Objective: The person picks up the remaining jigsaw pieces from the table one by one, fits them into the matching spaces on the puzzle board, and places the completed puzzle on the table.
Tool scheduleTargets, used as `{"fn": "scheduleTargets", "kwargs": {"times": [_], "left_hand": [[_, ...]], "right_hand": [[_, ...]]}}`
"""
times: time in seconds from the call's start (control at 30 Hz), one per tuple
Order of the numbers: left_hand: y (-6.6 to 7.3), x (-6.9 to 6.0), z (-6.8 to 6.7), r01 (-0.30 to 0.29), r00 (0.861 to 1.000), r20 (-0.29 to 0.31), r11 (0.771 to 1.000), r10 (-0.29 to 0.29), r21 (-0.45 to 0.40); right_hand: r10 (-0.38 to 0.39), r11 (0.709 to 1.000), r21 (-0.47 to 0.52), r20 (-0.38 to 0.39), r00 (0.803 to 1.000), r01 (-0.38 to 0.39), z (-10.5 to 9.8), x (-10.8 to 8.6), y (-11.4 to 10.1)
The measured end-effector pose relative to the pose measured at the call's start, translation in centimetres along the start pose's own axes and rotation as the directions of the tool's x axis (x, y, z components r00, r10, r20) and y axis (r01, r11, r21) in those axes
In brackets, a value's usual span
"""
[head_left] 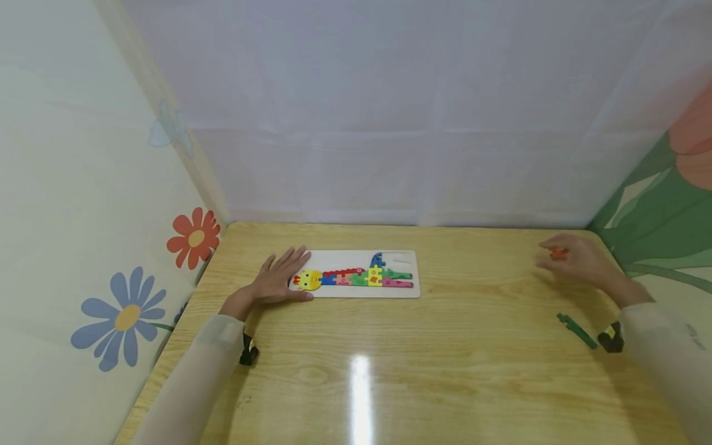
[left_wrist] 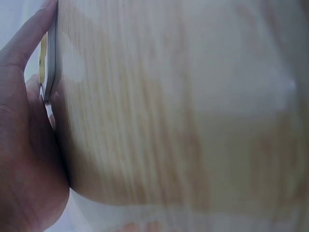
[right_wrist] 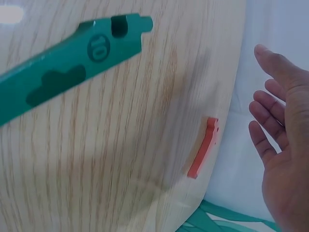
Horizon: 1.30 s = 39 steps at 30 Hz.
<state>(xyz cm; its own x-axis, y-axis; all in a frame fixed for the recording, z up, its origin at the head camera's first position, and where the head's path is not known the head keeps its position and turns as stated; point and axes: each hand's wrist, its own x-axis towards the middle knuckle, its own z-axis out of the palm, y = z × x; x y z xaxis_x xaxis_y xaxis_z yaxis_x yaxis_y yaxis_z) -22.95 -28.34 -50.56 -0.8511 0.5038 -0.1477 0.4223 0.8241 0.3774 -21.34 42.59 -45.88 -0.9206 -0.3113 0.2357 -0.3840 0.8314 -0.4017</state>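
Nearest, at right: green piece [head_left: 577, 330] on wooden table [head_left: 473, 371]. Farther, left hand [head_left: 278, 281] rested at left end of puzzle board [head_left: 342, 258], fingers straight, spread, gripping nothing. Board lay flat, giraffe pieces [head_left: 358, 280] on it. Right hand [head_left: 578, 262] hovered at far right, fingers loosely bent, thumb apart, holding nothing. Red-orange piece [right_wrist: 205, 147] lay beneath, untouched. Farthest: pale cloth [head_left: 334, 173].

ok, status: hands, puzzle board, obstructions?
Left hand spread at the left end of the white rectangular giraffe puzzle board; right hand open, empty, by the small orange puzzle piece. Board partly filled; long green puzzle piece loose. Nothing visibly blocking.
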Motion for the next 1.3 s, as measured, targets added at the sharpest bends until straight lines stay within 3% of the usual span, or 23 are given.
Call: {"fn": "scheduleTargets", "kwargs": {"times": [0.3, 0.6, 1.3], "left_hand": [[0.1, -0.1, 0.0, -0.012, 1.000, -0.014, 1.000, 0.012, -0.018], [0.2, -0.1, -0.2, 0.004, 1.000, -0.001, 1.000, -0.004, -0.007], [-0.4, -0.1, 0.4, -0.041, 0.998, -0.040, 0.998, 0.040, -0.039]], "right_hand": [[-0.030, 0.999, -0.029, -0.069, 0.997, 0.028, -0.3, -0.6, 1.8], [0.099, 0.994, -0.038, 0.013, 0.995, -0.098, -0.6, -1.0, 2.7], [0.197, 0.980, -0.006, 0.076, 0.977, -0.197, -0.1, -2.2, 3.6]]}}
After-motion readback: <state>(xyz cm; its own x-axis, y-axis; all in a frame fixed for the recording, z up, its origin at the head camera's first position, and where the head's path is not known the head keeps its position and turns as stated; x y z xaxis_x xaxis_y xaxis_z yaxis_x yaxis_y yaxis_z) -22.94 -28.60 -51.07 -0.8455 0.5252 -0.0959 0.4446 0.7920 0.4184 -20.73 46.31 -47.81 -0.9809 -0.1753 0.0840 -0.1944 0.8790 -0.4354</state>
